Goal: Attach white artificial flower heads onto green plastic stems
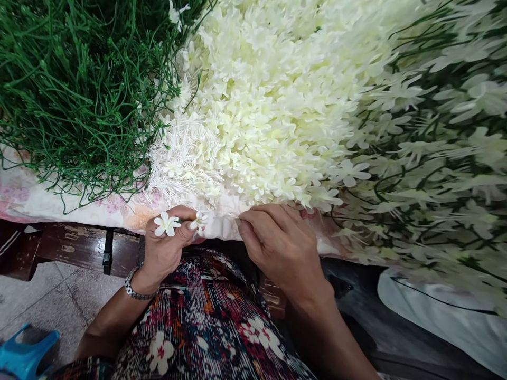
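Note:
My left hand [162, 256] is closed in a pinch near the table's front edge. From its fingers show a white artificial flower [167, 224] and a second, smaller white flower [198, 220] at the thumb tip; their stem is mostly hidden. To the right, my right hand [283, 245] has thumb and forefinger pressed together, and whatever lies between them is too small to make out. Just beyond the hands spread a heap of cream-white fabric petals [269, 121] and a bunch of thin white plastic strands [182, 158].
A big tangle of green plastic stems [87, 95] covers the back left. Many stemmed white flowers [471, 153] are piled along the right side. A floral cloth [91, 203] covers the table. A blue plastic object [27, 351] stands on the floor at lower left.

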Available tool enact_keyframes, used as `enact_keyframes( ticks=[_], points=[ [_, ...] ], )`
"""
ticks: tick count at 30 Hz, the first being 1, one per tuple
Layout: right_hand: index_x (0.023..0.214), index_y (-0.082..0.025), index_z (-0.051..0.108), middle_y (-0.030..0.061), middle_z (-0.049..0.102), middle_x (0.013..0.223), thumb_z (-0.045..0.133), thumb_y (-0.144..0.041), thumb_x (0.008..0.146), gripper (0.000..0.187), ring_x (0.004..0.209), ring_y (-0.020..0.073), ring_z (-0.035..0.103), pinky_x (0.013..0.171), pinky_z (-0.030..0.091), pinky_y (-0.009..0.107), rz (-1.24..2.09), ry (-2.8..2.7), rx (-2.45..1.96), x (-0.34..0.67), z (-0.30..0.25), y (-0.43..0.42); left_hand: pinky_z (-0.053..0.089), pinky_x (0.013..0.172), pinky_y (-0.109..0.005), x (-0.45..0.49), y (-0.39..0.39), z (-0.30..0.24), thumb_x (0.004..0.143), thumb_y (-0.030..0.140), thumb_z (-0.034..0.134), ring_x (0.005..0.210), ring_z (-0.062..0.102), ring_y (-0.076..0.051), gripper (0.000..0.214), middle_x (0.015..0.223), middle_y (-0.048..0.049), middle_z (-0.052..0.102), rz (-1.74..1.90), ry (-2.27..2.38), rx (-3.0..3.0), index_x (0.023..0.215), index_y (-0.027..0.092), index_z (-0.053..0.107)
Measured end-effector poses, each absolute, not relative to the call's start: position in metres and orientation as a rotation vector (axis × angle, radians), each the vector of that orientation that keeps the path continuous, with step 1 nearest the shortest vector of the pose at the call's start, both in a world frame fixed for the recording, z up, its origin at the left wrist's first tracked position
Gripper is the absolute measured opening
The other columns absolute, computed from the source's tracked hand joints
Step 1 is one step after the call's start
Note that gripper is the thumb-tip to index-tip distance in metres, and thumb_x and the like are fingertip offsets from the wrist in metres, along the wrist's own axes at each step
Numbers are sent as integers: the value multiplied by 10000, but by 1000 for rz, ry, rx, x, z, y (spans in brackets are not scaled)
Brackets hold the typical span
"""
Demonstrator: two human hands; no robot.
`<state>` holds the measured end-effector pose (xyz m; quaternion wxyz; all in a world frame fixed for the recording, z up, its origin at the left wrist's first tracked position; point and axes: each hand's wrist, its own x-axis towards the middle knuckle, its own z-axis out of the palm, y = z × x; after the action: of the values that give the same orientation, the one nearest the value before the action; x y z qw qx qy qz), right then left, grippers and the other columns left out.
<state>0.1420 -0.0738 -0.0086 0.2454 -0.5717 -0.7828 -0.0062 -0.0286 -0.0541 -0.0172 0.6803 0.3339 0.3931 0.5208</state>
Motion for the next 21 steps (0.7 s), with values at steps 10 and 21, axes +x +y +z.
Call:
enact_keyframes(
  ticks=[10, 21],
  points=[
    [760, -150, 530, 27, 551, 666, 494, -127, 762, 43, 654, 121, 505, 609, 423, 260, 372, -2138, -1302, 123, 21, -75, 393, 553, -222, -32, -55, -19, 713, 224, 620, 654, 517, -113, 115, 707, -28, 579, 1184, 865, 1133, 804, 182, 676],
    [757, -151, 536, 29, 550, 670, 476, -121, 770, 68, 666, 128, 499, 622, 429, 272, 383, -2205, -1305, 123, 16, -74, 415, 575, -220, -35, -54, -11, 729, 113, 571, 647, 533, -100, 168, 715, -23, 598, 1124, 939, 1641, 874, 161, 642]
  ],
)
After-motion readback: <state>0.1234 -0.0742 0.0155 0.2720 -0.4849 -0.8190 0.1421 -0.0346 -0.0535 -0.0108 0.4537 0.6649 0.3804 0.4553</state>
